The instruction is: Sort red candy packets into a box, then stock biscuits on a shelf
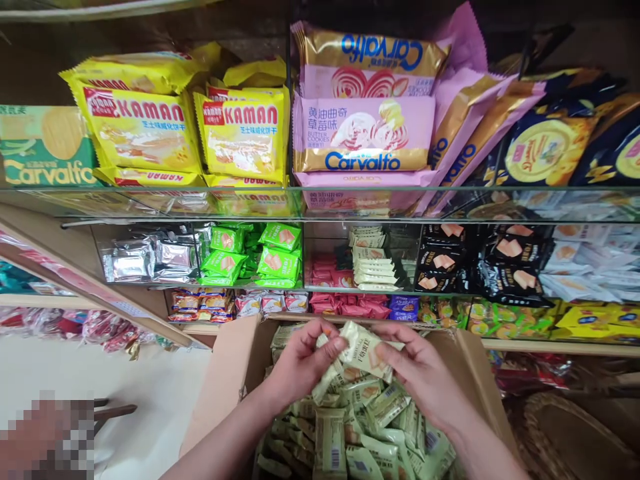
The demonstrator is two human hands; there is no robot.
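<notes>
Between my two hands is a small pale-green snack packet, with a wafer-like picture on its front. My left hand pinches its left end with thumb and fingers, and another pale packet hangs just under that hand. At the packet's right side my right hand is closed on it, thumb on the front. Both hands are above an open cardboard box full of similar packets. The fingers behind the packet are partly hidden.
Beyond the box, a glass-fronted shelf holds green packets, a row of pale packets and black packets. Higher up are yellow wafer bags and pink cookie bags. A woven basket stands at the right.
</notes>
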